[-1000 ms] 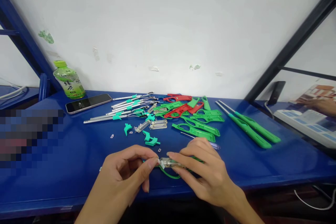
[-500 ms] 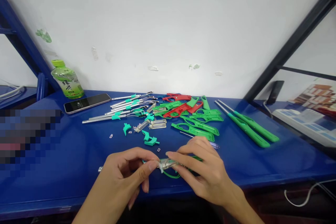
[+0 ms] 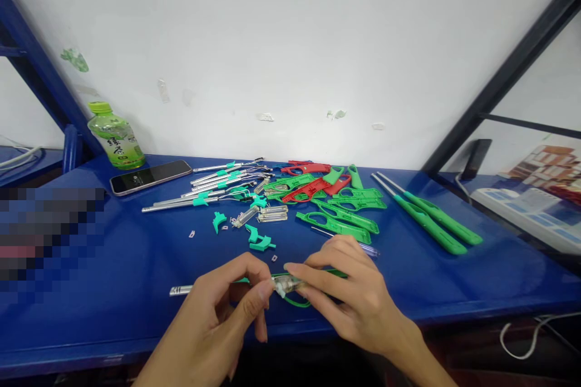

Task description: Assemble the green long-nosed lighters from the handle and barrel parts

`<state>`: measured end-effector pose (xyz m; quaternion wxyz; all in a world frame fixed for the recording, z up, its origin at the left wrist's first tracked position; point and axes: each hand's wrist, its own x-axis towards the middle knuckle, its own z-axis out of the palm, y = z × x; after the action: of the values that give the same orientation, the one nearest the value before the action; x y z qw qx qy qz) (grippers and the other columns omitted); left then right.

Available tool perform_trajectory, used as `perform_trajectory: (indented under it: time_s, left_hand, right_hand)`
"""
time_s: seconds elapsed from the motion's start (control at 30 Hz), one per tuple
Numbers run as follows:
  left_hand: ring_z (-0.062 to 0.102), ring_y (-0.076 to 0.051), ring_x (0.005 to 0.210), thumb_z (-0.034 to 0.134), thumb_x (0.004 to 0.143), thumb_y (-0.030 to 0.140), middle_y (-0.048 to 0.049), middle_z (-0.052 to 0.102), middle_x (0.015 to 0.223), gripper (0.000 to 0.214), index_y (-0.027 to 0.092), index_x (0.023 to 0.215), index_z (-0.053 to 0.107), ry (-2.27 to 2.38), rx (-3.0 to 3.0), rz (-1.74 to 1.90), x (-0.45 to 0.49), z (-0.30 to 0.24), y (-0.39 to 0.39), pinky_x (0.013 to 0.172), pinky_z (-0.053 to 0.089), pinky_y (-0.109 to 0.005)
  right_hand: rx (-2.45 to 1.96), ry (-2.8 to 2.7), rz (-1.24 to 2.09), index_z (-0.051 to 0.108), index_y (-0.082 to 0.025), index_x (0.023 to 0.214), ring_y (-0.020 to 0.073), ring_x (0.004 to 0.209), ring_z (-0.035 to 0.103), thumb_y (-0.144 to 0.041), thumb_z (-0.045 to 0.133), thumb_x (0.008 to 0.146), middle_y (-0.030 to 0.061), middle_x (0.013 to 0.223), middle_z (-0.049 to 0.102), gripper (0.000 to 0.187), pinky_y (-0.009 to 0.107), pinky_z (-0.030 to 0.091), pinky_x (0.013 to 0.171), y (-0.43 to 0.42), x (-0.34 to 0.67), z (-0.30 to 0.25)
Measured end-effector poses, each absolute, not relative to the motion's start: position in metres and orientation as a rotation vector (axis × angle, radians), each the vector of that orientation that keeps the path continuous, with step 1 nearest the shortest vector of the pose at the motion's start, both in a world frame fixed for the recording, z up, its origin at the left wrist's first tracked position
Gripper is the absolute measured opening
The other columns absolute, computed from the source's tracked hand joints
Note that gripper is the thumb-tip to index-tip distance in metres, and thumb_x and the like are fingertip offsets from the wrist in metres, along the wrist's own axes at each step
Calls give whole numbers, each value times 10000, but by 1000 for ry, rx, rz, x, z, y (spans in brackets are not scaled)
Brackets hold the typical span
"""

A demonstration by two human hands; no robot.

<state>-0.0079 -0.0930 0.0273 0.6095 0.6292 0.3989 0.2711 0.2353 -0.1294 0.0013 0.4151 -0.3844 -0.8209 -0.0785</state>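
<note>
Near the table's front edge, my right hand (image 3: 347, 296) grips the body of a clear lighter fuel tank (image 3: 285, 283). My left hand (image 3: 233, 302) pinches thumb and forefinger together at the tank's left end, where a small whitish part shows. What exactly those fingertips hold is partly hidden. Beneath the hands lies a green lighter shell half (image 3: 299, 302), mostly covered. A silver lighter tube (image 3: 180, 290) sticks out to the left behind my left hand. Just beyond my right hand rests a screwdriver (image 3: 368, 250) with a clear purplish handle.
Green triggers (image 3: 262, 244), clear fuel tanks (image 3: 273, 210), silver tubes with wires (image 3: 181, 203) and green shell halves (image 3: 347, 230) lie mid-table, with red shell halves (image 3: 308, 189) among them. Two assembled lighters (image 3: 431, 224) lie right. A phone (image 3: 152, 177) and a bottle (image 3: 117, 139) occupy the back left.
My left hand has shifted slightly, uncovering more of the silver tube behind it. The tank has turned a little between my fingers, and my right hand has barely moved.
</note>
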Motion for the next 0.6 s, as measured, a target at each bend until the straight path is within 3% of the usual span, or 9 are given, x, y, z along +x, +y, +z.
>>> perform_trajectory:
  time_s: [0.2, 0.37, 0.6]
  left_hand:
    - [357, -82, 451, 709, 997, 649, 41, 575, 708, 428, 240, 875, 676, 876, 1513, 650, -10, 21, -93, 390, 243, -207]
    - [221, -97, 502, 687, 980, 743, 61, 483, 652, 518, 244, 860, 622, 911, 1417, 620, -6, 22, -97, 450, 142, -243]
    - [336, -143, 622, 666, 980, 770, 48, 432, 678, 573, 237, 789, 577, 882, 1481, 684, -1, 23, -100, 559, 306, -253]
  right_hand:
    - [-955, -2088, -199, 794, -196, 1274, 197, 854, 656, -197, 669, 1109, 40, 988, 788, 207, 389, 478, 807, -130, 234, 4]
    - [-942, -2104, -187, 801, -176, 1255, 193, 856, 647, -189, 674, 1104, 43, 979, 780, 197, 381, 475, 814, -130, 233, 4]
    - [-944, -2121, -186, 798, -187, 1216, 194, 847, 650, -217, 694, 1102, 38, 956, 773, 157, 384, 471, 815, -131, 232, 5]
